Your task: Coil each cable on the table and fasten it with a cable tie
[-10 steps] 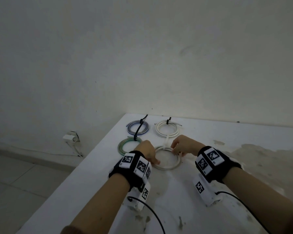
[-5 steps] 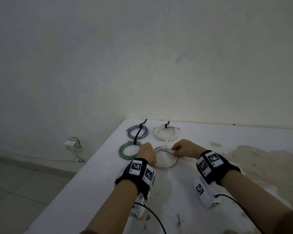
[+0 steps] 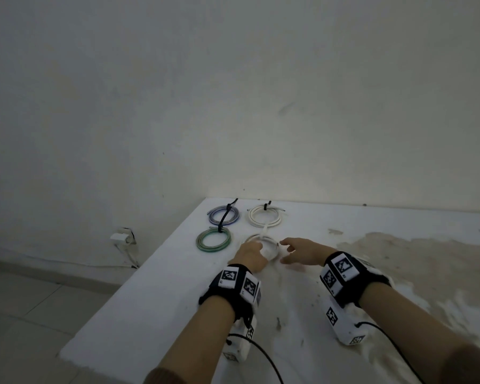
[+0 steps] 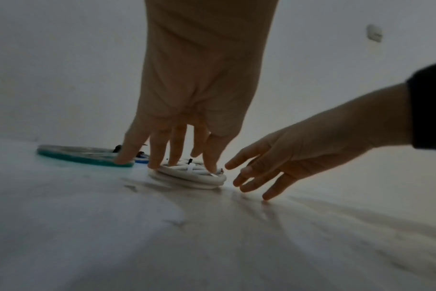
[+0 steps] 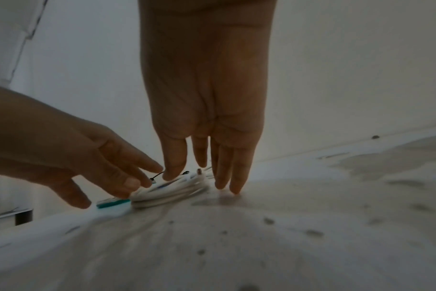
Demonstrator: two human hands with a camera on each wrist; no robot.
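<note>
The near white coil [image 3: 263,246], already bound by a white cable tie [image 4: 190,169], lay flat on the table [image 3: 155,295] toward its far left corner, nearest the person of four coils set in two rows. The left hand [image 3: 250,256] had its fingers spread and straight, tips resting on the coil's left side, probably to settle it in line. The right hand [image 3: 299,250] hovered just beside its right rim, fingers loose and grasping nothing. Beside it lay the green coil [image 3: 214,239]; toward the far edge sat the blue coil [image 3: 223,215] and another white coil [image 3: 265,216], all tied in black, so the job looked nearly finished.
</note>
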